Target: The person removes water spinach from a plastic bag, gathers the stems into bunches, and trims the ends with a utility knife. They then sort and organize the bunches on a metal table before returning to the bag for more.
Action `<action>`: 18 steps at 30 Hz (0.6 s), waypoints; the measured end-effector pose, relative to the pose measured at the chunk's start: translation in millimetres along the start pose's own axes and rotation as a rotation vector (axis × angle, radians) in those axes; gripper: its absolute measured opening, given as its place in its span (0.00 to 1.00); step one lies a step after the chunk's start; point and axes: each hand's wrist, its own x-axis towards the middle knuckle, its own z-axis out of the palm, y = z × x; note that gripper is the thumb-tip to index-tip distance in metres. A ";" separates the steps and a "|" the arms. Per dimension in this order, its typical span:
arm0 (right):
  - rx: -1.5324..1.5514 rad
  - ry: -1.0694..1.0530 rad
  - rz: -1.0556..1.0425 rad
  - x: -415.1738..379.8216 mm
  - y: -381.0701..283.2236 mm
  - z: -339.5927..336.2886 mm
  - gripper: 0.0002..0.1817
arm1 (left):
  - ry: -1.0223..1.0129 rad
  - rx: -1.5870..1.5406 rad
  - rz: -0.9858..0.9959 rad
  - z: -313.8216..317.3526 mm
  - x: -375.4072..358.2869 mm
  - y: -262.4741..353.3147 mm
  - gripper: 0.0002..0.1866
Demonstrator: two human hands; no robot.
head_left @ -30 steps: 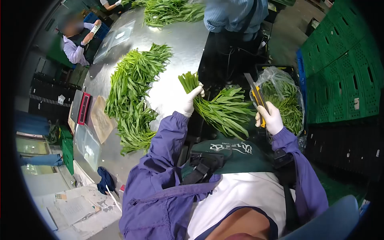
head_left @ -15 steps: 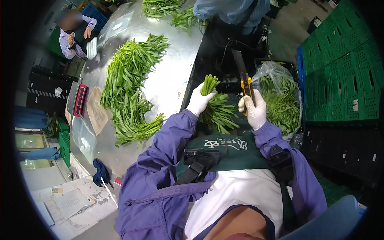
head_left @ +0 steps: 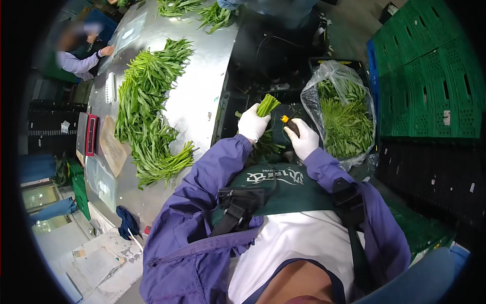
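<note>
My left hand [head_left: 252, 126], in a white glove, is wrapped round a bunch of leafy greens [head_left: 268, 105]. The pale stem ends point up out of the fist and the leaves hang below it, partly hidden. Close by on the right, my gloved right hand [head_left: 306, 141] grips a knife [head_left: 285, 119] by its black and yellow handle. I cannot make out the blade at this moment. Both hands are above a dark crate area in front of my green apron [head_left: 273, 190].
On the metal table [head_left: 200, 96] lies a long pile of greens [head_left: 147, 101]. To the right stands a clear plastic bag [head_left: 309, 96] holding more greens. Green crates [head_left: 430, 91] are stacked beyond it. A co-worker's arm [head_left: 81, 65] reaches over the table's far left.
My right hand has come lower and nearer the bunch, and the knife's blade no longer shows. The view has shifted slightly. The co-worker has set a white thing on the table.
</note>
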 end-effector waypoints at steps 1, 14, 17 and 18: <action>-0.037 -0.002 0.010 -0.6 6.9 3.7 0.11 | -0.025 0.005 -0.038 2.8 -0.6 2.4 0.14; -0.120 -0.199 0.501 -72.2 126.3 48.0 0.16 | -0.263 0.014 -0.045 46.1 -16.0 -18.5 0.17; -0.224 -0.316 0.734 -117.0 173.3 37.6 0.18 | -0.333 -0.239 -0.050 41.3 -6.4 -19.8 0.16; -0.236 -0.308 0.745 -123.5 169.6 29.7 0.18 | -0.349 -0.452 -0.031 40.1 -5.8 -25.6 0.16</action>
